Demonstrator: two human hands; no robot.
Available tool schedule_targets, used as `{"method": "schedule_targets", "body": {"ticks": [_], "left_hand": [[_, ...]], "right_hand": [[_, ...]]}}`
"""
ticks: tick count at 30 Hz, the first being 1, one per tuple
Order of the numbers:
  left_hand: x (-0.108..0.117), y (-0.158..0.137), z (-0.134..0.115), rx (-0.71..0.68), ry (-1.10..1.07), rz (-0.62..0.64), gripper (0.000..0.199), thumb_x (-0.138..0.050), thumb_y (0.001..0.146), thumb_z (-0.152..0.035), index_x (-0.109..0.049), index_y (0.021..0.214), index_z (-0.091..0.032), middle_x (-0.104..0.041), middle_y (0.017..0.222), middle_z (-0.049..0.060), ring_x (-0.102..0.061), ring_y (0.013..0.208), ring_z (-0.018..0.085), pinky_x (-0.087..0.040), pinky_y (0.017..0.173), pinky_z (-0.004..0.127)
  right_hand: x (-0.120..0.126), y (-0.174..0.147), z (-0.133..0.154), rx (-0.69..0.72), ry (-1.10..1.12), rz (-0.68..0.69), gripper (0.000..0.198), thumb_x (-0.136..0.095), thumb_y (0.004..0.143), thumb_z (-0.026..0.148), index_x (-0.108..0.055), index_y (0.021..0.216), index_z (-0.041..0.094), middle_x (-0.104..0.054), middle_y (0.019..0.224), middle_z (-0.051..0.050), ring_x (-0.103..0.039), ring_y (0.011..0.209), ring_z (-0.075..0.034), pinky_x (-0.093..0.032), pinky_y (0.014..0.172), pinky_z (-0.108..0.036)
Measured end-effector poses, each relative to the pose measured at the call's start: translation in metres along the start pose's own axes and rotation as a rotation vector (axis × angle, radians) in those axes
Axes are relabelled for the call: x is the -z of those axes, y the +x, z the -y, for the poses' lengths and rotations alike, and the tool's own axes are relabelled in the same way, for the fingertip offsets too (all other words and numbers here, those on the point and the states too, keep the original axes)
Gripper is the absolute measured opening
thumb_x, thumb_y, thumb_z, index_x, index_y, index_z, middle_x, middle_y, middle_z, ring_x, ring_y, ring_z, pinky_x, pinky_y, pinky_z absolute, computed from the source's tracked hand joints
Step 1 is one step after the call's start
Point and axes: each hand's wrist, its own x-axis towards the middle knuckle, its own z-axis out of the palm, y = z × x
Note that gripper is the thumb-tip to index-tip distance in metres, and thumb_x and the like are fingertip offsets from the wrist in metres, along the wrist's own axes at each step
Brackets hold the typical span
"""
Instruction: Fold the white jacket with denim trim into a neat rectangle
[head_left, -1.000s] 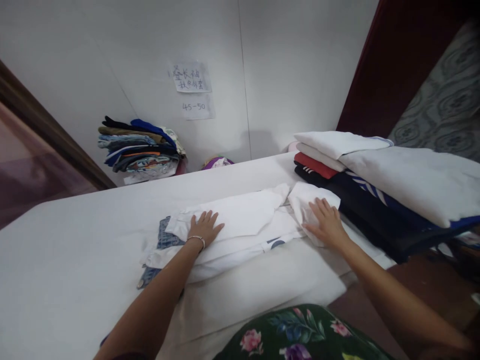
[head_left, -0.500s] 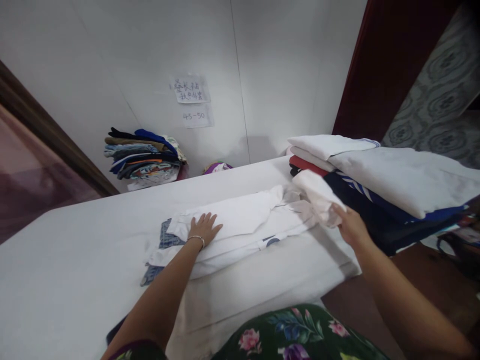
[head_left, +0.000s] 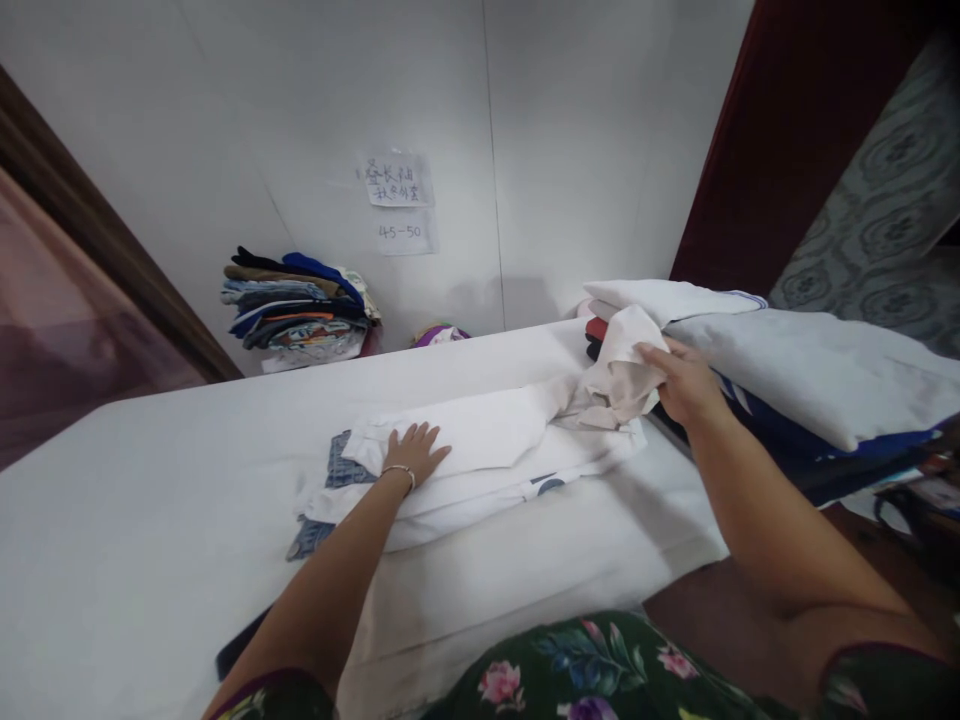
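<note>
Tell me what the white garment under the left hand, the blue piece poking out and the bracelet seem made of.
White garment: matte, thin fabric, perhaps cotton or a blend, creasing softly in the right hand. Blue piece: likely denim, matte, from its mottled faded blue. Bracelet: possibly metal, pale, slightly shiny; too small to be sure.

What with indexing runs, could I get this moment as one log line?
left hand: flat on white garment; right hand: holding raised white cloth; denim: partly covered

The white garment [head_left: 480,432] partly hides the denim [head_left: 345,464] beneath it.
</note>
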Motion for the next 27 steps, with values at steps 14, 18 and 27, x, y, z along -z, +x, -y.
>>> {"method": "schedule_targets", "body": {"ticks": [14, 18, 27], "left_hand": [[-0.002, -0.005, 0.003, -0.006, -0.061, -0.092, 0.056, -0.034, 0.091, -0.056, -0.044, 0.138, -0.027, -0.035, 0.151, 0.006, -0.026, 0.14, 0.025, -0.011, 0.113, 0.052], [0.011, -0.009, -0.004, 0.035, -0.169, -0.231, 0.044, -0.038, 0.092, -0.048, -0.057, 0.125, -0.026, -0.047, 0.143, 0.004, -0.037, 0.134, 0.023, -0.017, 0.113, 0.046], [0.042, 0.009, -0.08, 0.162, -0.684, -0.086, 0.062, -0.043, 0.086, -0.059, -0.051, 0.13, -0.017, -0.062, 0.125, 0.009, -0.058, 0.112, 0.023, -0.043, 0.092, 0.032]], "right_hand": [[-0.126, -0.105, -0.11, 0.426, -0.451, 0.757, 0.029, -0.052, 0.088, 0.035, -0.068, 0.111, 0.026, -0.066, 0.118, -0.005, -0.059, 0.114, -0.022, -0.046, 0.099, -0.044], [-0.072, -0.102, -0.106, 0.49, -0.457, 0.484, 0.025, -0.052, 0.088, 0.028, -0.07, 0.105, 0.025, -0.07, 0.109, -0.006, -0.062, 0.107, -0.021, -0.049, 0.095, -0.042], [0.058, -0.055, -0.137, 0.055, -1.057, 0.107, 0.045, -0.05, 0.079, 0.03, -0.06, 0.12, 0.015, -0.061, 0.124, -0.014, -0.058, 0.112, -0.028, -0.046, 0.094, -0.042]]}}
